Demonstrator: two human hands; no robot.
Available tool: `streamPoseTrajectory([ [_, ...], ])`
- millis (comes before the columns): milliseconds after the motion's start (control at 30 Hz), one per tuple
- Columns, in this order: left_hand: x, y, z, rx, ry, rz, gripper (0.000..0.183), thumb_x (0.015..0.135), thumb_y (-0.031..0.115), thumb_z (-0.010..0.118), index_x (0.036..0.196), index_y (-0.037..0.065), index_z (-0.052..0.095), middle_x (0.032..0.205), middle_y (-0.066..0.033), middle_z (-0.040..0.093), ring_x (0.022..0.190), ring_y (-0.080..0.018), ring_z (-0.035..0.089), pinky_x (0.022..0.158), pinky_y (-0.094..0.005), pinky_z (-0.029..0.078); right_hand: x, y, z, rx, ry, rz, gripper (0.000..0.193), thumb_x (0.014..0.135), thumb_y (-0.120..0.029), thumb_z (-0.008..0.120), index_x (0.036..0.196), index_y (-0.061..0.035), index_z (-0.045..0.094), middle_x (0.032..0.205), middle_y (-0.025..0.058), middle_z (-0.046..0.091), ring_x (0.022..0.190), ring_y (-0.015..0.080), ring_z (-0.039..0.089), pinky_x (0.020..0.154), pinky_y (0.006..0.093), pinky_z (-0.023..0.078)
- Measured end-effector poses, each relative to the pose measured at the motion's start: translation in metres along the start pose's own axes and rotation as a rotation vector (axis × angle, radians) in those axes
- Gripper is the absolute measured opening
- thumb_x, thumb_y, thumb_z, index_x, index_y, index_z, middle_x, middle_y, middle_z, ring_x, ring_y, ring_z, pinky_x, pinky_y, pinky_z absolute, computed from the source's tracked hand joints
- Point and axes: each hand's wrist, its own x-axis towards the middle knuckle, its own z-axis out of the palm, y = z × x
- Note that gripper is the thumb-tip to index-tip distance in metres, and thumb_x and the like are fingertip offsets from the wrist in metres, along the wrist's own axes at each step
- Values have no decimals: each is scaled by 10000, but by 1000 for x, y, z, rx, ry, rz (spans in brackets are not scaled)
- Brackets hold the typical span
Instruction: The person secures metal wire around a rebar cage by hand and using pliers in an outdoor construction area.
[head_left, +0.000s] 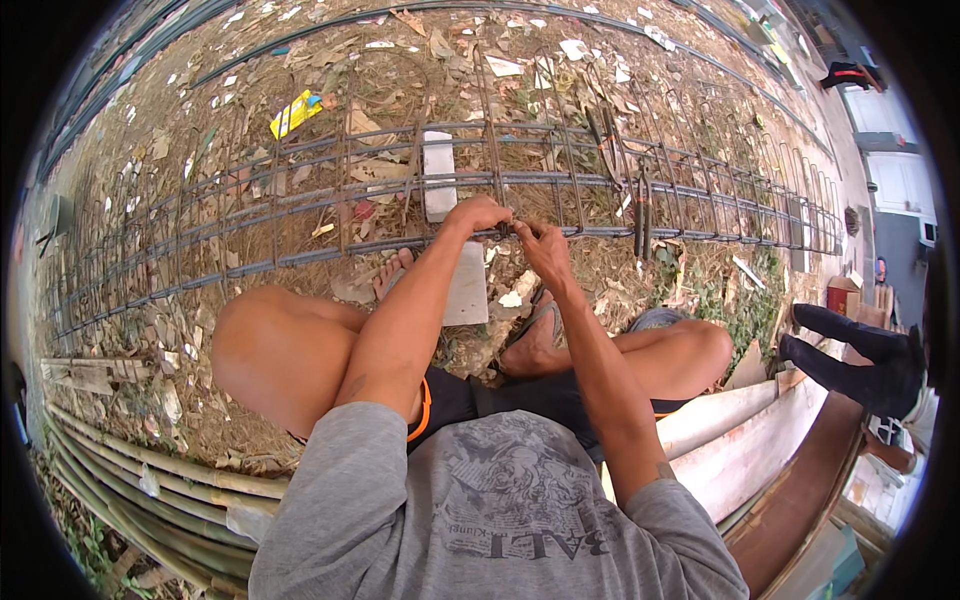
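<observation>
A long rebar cage of dark steel bars and square stirrups lies across the littered ground in front of me. My left hand is closed over the nearest long bar at a stirrup crossing. My right hand pinches at the same crossing, fingers curled, right beside the left hand. Whatever thin thing the fingers grip is too small to make out. My bare knees and sandalled feet sit just below the bar.
Two white blocks prop the cage. Pliers with dark handles hang on the bars to the right. A yellow packet lies far left. Bamboo poles and planks lie behind me; another person's dark-trousered legs stand right.
</observation>
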Motion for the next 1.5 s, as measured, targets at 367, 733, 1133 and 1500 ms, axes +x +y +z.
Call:
streamPoseTrajectory([
  [367, -8, 15, 0, -227, -122, -73, 270, 811, 298, 617, 791, 53, 726, 676, -30, 639, 557, -141, 549, 505, -323, 433, -17, 13, 5, 933, -495, 616, 373, 1001, -401, 534, 1135, -73, 651, 649, -58, 372, 536, 87, 331, 501, 264, 318],
  [733, -11, 12, -2, -190, -104, -64, 309, 786, 344, 659, 841, 50, 737, 764, -26, 678, 644, -157, 596, 575, -313, 496, -6, 22, 6, 746, -346, 565, 310, 968, -329, 614, 1055, -43, 695, 624, -63, 428, 490, 63, 377, 427, 247, 310],
  [1133, -4, 5, -1, -11, -61, -4, 382, 815, 361, 605, 817, -4, 716, 746, -83, 680, 602, -189, 604, 568, -351, 495, -6, -18, -11, -361, -45, -138, 290, 852, -311, 642, 1012, -76, 700, 855, 224, 690, 818, 436, 656, 749, 517, 510],
  [1500, -15, 13, 6, -286, -58, -68, 386, 832, 368, 626, 822, -5, 724, 749, -83, 674, 638, -170, 618, 606, -340, 521, -19, -18, -9, -460, 81, -217, 231, 861, -290, 686, 992, -102, 715, 824, 208, 690, 767, 404, 668, 676, 483, 520],
])
